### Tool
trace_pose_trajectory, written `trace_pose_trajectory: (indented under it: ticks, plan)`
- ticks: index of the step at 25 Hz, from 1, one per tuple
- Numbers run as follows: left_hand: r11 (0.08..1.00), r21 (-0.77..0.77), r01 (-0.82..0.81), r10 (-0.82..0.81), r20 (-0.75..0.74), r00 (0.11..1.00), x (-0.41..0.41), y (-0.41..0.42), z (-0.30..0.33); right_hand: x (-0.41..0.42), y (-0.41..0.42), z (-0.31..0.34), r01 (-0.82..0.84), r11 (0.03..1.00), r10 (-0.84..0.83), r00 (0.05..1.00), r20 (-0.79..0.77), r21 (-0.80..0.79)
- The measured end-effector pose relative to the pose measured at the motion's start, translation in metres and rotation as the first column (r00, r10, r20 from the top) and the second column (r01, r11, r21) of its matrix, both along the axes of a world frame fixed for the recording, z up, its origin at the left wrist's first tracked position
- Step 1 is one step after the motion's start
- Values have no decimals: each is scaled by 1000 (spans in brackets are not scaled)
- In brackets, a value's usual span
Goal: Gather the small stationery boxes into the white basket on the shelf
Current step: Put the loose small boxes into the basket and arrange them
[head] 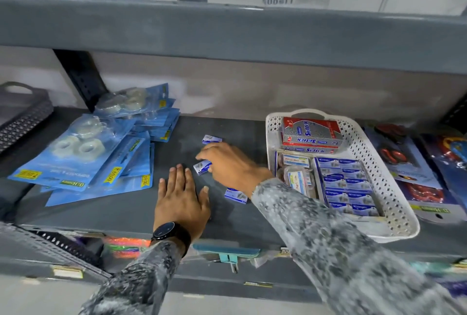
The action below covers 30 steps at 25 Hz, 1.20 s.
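Flat and spread, my left hand (180, 195) lay palm-down on the dark grey shelf (121, 209), fingers open and holding nothing, a black watch (168, 231) on the wrist. Further left, a heap of blue blister packs of clear tape (83, 147) was fanned across the shelf, yellow price stickers showing, and a grey perforated basket (24, 115) stood at the far left edge.

Just right of my left fingertips, my right hand (228, 163) was curled over a small blue-and-white stationery box (202, 166), fingers closed on it; I could see its left end sticking out beyond the knuckles. Whether the box was off the shelf or still touching it I could not tell. A second small box (211, 139) lay on the shelf just behind that hand, and a third one (236, 195) lay nearer me, partly hidden under my right wrist and patterned grey sleeve (316, 233).

To the right stood the white basket (401, 216), perforated sides, handle at the back. Inside it were rows of matching blue boxes (347, 185) packed along the right side, some clear plastic tubs (297, 175) to their left, and a red-and-silver carton (312, 133) on top at the back. Beyond the basket, at the far right, lay carded scissors with red handles (391, 155), blurred.
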<state>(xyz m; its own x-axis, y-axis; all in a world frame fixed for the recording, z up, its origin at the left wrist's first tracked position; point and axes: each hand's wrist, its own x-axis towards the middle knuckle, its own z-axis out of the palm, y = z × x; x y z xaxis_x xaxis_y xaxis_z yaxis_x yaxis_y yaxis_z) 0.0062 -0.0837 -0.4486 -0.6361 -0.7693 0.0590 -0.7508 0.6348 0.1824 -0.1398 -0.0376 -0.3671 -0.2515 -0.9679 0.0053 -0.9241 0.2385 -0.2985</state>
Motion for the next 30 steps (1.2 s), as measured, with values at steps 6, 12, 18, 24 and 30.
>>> trace_pose_trajectory:
  ticks: [6,12,18,24,30]
  plan:
    - [1000,-1,-1,1,-3,1000,2,1,0,0,-18,-13,20,999,-19,998,-58,27]
    - [986,79,145,-147,17,989,-15,-5,6,-10,56,28,206,959,-200,978,55,-192]
    - [990,28,140,-141,36,989,-20,-9,-2,-60,205,46,568,773,-547,822,155,-281]
    - [990,-5,138,-137,37,990,-21,-6,-1,-83,251,4,639,769,-637,766,85,6]
    - [988,-5,154,-154,41,987,-21,-8,0,-93,237,-10,659,752,-658,750,-73,-18]
